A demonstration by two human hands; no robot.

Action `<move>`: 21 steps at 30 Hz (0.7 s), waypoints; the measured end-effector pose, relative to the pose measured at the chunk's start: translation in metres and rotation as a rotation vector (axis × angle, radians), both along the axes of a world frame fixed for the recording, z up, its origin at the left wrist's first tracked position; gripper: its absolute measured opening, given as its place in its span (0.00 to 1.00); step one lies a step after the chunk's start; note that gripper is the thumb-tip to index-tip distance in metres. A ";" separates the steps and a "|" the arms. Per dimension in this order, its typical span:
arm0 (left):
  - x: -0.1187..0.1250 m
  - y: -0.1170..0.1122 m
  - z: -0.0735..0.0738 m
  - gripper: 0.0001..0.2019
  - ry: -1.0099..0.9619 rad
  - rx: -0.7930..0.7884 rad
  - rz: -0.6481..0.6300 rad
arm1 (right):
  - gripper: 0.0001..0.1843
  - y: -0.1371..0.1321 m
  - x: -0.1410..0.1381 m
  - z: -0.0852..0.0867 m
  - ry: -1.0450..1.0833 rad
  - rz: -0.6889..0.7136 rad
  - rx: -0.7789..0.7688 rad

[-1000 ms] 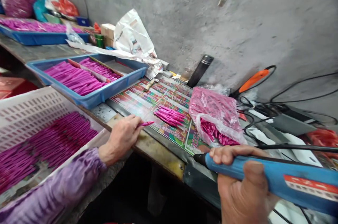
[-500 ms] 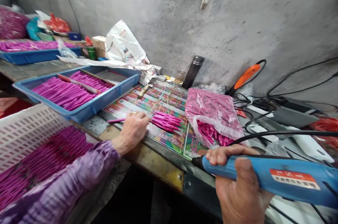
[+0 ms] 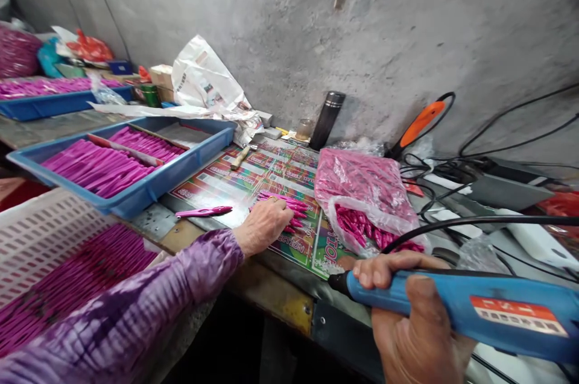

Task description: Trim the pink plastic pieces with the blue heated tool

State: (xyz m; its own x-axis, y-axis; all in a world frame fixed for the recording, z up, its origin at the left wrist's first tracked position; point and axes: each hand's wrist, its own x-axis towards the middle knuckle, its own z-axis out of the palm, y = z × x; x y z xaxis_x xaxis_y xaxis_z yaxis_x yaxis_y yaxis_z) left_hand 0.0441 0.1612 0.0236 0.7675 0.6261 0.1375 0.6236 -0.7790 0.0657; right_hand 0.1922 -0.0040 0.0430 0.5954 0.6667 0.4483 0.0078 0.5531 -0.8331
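Tool (image 3: 461, 299), blue, bulky: grasped in the right hand (image 3: 414, 327), dark nose toward the left. Left hand (image 3: 265, 224): laid over a pile of magenta pieces (image 3: 296, 212) on a printed sheet (image 3: 301, 257); fingertips hidden, cannot tell whether gripping. Single magenta piece (image 3: 204, 211): loose, left of that hand, near the front of the counter (image 3: 181, 238). Plastic bag (image 3: 357, 179), similar contents: right of the pile.
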 end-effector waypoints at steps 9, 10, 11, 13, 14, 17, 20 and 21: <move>0.001 0.007 0.007 0.07 0.042 -0.109 -0.025 | 0.10 0.008 -0.005 0.009 0.017 -0.020 -0.002; 0.002 0.009 0.008 0.06 0.049 -0.120 -0.030 | 0.10 0.012 -0.004 0.009 0.018 -0.026 0.008; 0.003 0.010 0.009 0.06 0.054 -0.130 -0.035 | 0.11 0.016 -0.004 0.009 0.019 -0.034 0.018; 0.005 0.011 0.011 0.05 0.057 -0.141 -0.044 | 0.12 0.025 -0.003 0.008 0.019 -0.057 0.045; 0.006 0.012 0.012 0.05 0.052 -0.143 -0.048 | 0.13 0.030 -0.004 0.008 0.020 -0.071 0.056; 0.004 0.010 0.012 0.06 0.017 -0.131 -0.053 | 0.13 0.042 -0.005 0.009 0.028 -0.117 0.062; -0.002 0.007 0.010 0.06 -0.041 -0.107 -0.037 | 0.15 0.052 -0.006 0.009 0.034 -0.158 0.046; -0.005 0.006 0.009 0.07 -0.062 -0.099 -0.031 | 0.15 0.054 -0.006 0.009 0.035 -0.171 0.041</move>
State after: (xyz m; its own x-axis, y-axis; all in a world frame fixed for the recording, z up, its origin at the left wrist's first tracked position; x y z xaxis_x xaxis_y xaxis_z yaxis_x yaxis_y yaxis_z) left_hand 0.0391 0.1677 0.0328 0.7787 0.6151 0.1238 0.5918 -0.7856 0.1808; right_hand 0.1858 0.0505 0.0520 0.7139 0.5363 0.4503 0.0762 0.5797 -0.8113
